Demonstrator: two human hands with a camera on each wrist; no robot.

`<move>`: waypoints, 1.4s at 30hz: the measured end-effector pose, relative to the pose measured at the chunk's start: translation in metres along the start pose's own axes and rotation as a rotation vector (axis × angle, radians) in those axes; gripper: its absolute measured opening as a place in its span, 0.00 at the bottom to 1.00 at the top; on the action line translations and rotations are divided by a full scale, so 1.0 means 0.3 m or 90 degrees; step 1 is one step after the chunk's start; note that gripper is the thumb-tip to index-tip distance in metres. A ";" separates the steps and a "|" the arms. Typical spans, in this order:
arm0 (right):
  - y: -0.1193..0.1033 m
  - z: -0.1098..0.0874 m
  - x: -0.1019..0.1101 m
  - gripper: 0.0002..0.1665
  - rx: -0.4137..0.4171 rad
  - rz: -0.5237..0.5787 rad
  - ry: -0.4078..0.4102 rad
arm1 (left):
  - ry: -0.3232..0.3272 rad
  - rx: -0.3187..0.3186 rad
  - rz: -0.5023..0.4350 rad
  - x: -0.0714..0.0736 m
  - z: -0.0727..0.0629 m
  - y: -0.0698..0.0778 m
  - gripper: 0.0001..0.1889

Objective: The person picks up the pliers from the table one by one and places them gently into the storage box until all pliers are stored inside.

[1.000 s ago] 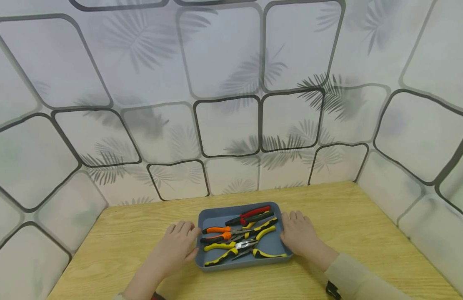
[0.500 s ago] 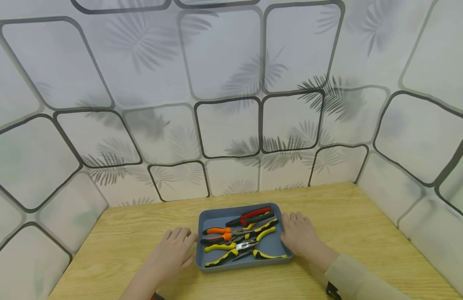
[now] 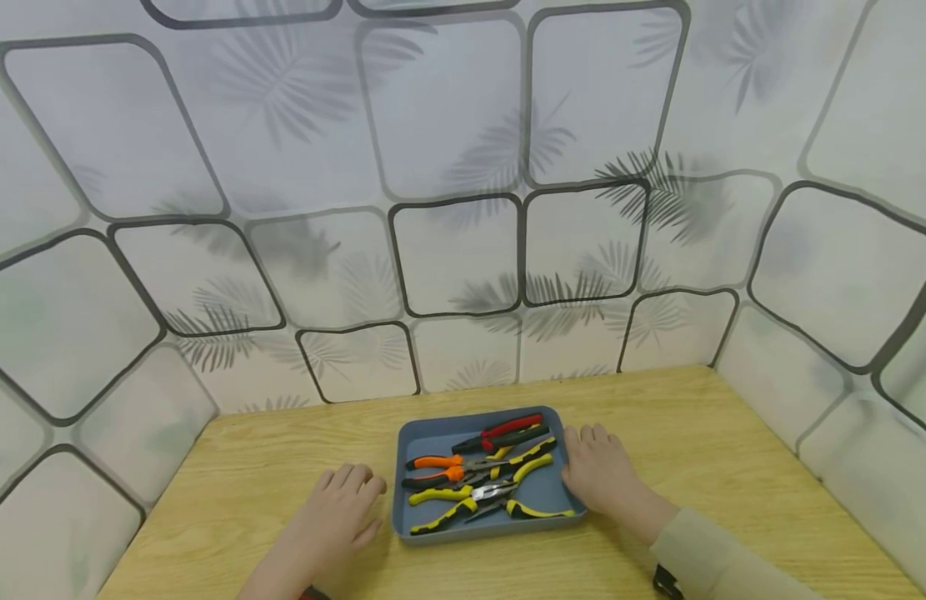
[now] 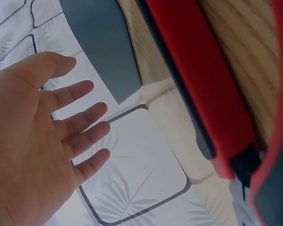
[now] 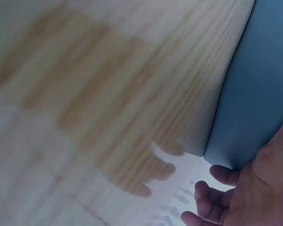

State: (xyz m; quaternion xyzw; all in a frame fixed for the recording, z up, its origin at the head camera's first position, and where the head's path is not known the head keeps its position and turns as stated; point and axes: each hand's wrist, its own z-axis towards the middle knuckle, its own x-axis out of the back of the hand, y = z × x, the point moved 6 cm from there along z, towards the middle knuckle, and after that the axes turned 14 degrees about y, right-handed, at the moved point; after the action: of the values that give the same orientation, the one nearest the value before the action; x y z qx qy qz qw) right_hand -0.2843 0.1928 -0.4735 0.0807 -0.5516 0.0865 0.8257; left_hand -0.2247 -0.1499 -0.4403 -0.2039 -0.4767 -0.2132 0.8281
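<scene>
A blue-grey tray [image 3: 432,427] sits on the wooden table, holding several pairs of pliers. Among them are red-and-black pliers [image 3: 508,431], orange-and-black pliers [image 3: 442,475] and yellow-and-black pliers [image 3: 463,504]. My left hand [image 3: 338,508] is just left of the tray, a small gap between its fingers and the wall. In the left wrist view its fingers [image 4: 85,117] are spread and hold nothing. My right hand [image 3: 599,468] rests at the tray's right wall; the right wrist view shows its loosely bent fingers [image 5: 210,202] right at the wall [image 5: 254,89].
A red and dark grey item [image 4: 207,89] with two long arms fills the right of the left wrist view. The wooden table [image 3: 282,433] is bounded by a patterned wall [image 3: 463,250] behind and at both sides.
My left hand has drawn back from the tray's left edge, down and to the left. The right hand, tray and pliers look unmoved.
</scene>
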 end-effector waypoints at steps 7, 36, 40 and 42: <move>-0.001 -0.007 0.003 0.17 0.003 0.002 0.003 | 0.006 0.004 0.003 0.004 -0.021 -0.002 0.17; -0.002 -0.009 0.000 0.19 0.011 0.003 0.022 | 0.005 0.032 0.010 0.028 -0.096 -0.040 0.17; 0.001 -0.004 -0.005 0.18 0.011 -0.002 0.024 | 0.007 0.032 0.013 0.028 -0.103 -0.041 0.17; 0.002 -0.003 -0.008 0.18 0.010 -0.002 0.021 | -0.003 0.034 0.016 0.028 -0.107 -0.041 0.18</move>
State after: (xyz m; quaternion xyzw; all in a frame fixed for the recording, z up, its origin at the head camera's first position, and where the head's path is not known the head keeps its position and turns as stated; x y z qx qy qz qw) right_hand -0.2845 0.1936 -0.4760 0.0866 -0.5370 0.0905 0.8342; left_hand -0.2050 -0.1786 -0.4462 -0.1883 -0.4813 -0.1899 0.8347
